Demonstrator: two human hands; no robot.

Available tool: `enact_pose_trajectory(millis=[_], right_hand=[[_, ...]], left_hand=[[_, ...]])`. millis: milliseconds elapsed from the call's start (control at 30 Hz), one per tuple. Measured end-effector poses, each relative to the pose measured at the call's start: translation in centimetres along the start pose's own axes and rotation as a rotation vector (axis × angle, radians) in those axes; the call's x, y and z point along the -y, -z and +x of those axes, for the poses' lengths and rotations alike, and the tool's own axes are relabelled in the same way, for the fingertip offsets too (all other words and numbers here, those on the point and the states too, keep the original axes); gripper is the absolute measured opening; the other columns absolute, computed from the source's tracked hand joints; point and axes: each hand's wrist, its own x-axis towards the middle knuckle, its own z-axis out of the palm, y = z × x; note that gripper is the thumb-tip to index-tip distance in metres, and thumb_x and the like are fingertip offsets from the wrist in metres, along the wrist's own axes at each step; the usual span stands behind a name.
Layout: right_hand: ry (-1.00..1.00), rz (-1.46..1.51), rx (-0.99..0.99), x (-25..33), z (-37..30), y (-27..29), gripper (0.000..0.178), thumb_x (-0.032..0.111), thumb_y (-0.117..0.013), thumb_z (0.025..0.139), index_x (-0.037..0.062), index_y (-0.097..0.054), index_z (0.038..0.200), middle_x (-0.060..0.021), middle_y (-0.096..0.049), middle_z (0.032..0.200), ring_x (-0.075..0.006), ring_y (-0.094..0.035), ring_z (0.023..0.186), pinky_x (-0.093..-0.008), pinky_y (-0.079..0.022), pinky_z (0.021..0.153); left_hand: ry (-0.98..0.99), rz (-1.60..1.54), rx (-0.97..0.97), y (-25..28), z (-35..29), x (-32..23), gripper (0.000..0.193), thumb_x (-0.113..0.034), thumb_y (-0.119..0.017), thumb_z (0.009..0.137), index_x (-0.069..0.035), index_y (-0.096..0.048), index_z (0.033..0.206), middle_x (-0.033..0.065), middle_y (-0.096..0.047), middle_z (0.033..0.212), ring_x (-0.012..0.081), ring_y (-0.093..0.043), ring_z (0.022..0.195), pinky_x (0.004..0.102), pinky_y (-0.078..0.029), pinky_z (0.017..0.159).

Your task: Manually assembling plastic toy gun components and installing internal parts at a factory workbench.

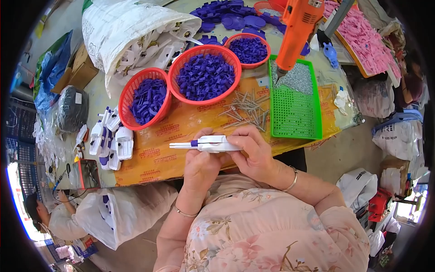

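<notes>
Your left hand (198, 168) and right hand (253, 154): the grip of each is clamped on a white plastic piece (216, 144), purple near its two thin prongs, which point left; you hold it above the orange-covered tabletop (149, 161), near its edge; beyond it, metal pins (247, 111) lie beside a green tray (295, 120); an orange power driver (300, 34) points down over the tray; red baskets (205, 102) hold purple parts (206, 77).
</notes>
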Motion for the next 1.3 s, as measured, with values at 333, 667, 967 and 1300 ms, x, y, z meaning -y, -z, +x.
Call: enact_pose_trajectory(millis=[333, 667, 967, 1300], right_hand=[[-0.117, 0.183, 0.092, 0.7, 0.6, 0.6, 0.033, 0.003, -0.062, 0.076, 0.0013, -0.052, 0.107, -0.0197, -0.050, 0.101, -0.0321, -0.054, 0.087, -0.0361, -0.047, 0.075], [-0.360, 0.379, 0.052, 0.4, 0.3, -0.2, 0.012, 0.001, -0.055, 0.085, 0.0003, -0.053, 0.096, -0.0099, -0.050, 0.092, -0.0166, -0.053, 0.082, -0.0265, -0.045, 0.070], [-0.537, 0.378, 0.155, 0.6, 1.7, 1.1, 0.011, 0.004, -0.056, 0.084, -0.0003, -0.054, 0.094, -0.0038, -0.052, 0.088, -0.0084, -0.049, 0.081, -0.0226, -0.042, 0.071], [-0.456, 0.276, 0.240, 1.0, 3.5, 1.5, 0.016, 0.014, -0.062, 0.081, -0.0001, -0.056, 0.084, -0.0117, -0.057, 0.080, -0.0236, -0.056, 0.074, -0.0334, -0.044, 0.062]], left_hand=[[-0.062, 0.295, -0.143, -0.4, 0.1, 0.1, 0.050, -0.028, -0.066, 0.083, -0.005, -0.044, 0.122, 0.0090, -0.056, 0.108, 0.0221, -0.058, 0.099, 0.0420, -0.051, 0.082], [-0.057, 0.196, -0.197, -0.4, 0.2, 0.0, 0.039, -0.015, -0.064, 0.084, -0.004, -0.046, 0.117, 0.0107, -0.056, 0.106, 0.0223, -0.059, 0.098, 0.0417, -0.053, 0.083], [-0.048, 0.196, -0.159, 0.0, 0.6, 0.1, 0.046, -0.013, -0.064, 0.084, -0.002, -0.040, 0.121, 0.0126, -0.055, 0.109, 0.0233, -0.058, 0.100, 0.0434, -0.052, 0.086], [-0.028, 0.203, -0.129, 0.3, 0.7, 0.4, 0.049, -0.012, -0.064, 0.084, 0.000, -0.037, 0.123, 0.0132, -0.054, 0.109, 0.0235, -0.057, 0.101, 0.0416, -0.051, 0.086]])
